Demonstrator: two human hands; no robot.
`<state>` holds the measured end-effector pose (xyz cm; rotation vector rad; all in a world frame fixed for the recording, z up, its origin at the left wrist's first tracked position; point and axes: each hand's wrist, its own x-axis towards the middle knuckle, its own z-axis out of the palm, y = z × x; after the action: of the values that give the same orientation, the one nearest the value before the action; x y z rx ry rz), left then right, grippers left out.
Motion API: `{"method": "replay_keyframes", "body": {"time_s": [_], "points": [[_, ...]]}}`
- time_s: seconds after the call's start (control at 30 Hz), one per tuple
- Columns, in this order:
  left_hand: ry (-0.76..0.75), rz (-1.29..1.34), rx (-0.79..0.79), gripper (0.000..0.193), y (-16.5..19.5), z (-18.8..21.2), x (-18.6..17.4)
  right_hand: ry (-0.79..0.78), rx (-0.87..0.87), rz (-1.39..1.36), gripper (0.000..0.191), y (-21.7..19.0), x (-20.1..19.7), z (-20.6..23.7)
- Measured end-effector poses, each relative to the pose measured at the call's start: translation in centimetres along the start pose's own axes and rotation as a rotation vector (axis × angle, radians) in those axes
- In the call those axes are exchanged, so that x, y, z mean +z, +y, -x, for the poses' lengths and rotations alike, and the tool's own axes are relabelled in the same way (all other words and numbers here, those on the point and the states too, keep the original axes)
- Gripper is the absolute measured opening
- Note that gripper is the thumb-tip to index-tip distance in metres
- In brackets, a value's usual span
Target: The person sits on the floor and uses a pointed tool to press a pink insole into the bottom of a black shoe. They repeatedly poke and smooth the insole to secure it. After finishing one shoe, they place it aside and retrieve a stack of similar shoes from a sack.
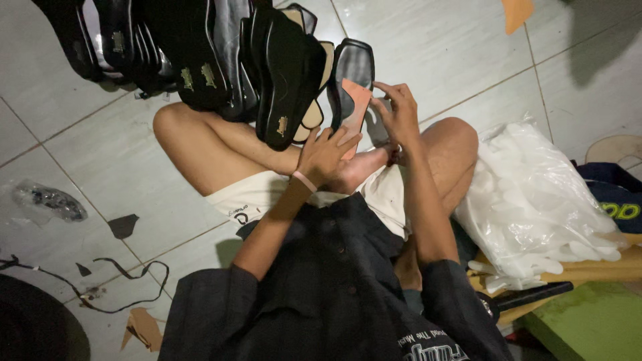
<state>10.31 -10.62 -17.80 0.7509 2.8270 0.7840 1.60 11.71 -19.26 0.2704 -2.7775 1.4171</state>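
Note:
I sit cross-legged on a tiled floor. My left hand [326, 155] grips the near end of a black square-toed shoe sole [352, 70] that stands on end above my legs. An orange insole piece [357, 100] lies against the inside of that shoe. My right hand [399, 113] touches the shoe's right edge with fingers curled at the orange piece. A pink band circles my left wrist.
A heap of black shoes with small gold ornaments [200, 53] lies beyond my knees. A clear plastic bag of white pieces [535, 200] sits at my right, on wooden boards [602, 271]. Black scraps and a cord [127, 281] litter the tiles at left.

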Motion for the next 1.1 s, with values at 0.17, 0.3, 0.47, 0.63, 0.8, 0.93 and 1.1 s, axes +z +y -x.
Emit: {"method": "replay_keyframes", "body": {"time_s": [0.17, 0.3, 0.47, 0.63, 0.8, 0.93, 1.1], "points": [[-0.026, 0.157, 0.001, 0.068, -0.6, -0.3, -0.3, 0.017, 0.083, -0.025, 0.038, -0.4, 0.2, -0.9], [-0.063, 0.205, 0.014, 0.072, -0.8, -0.4, -0.6, -0.008, 0.069, -0.045, 0.036, -0.3, 0.0, -1.5], [-0.058, 0.23, 0.005, 0.074, -0.9, -0.4, -0.5, 0.012, 0.111, -0.098, 0.036, 0.2, 0.4, -1.6], [-0.026, 0.06, 0.014, 0.073, -0.6, -0.5, 0.2, 0.086, 0.089, -0.065, 0.034, 0.3, 0.5, -1.6], [-0.068, -0.116, -0.033, 0.065, 0.0, -0.6, 0.5, 0.311, 0.092, -0.17, 0.025, -1.5, 0.8, -0.9], [-0.052, -0.092, -0.054, 0.063, -0.1, -0.3, 0.3, -0.22, -0.245, 0.006, 0.014, -4.3, -1.0, 0.3], [-0.07, -0.079, -0.062, 0.067, 0.1, -0.1, 0.4, -0.343, -0.025, -0.037, 0.017, -6.1, -1.4, 0.0]]}}
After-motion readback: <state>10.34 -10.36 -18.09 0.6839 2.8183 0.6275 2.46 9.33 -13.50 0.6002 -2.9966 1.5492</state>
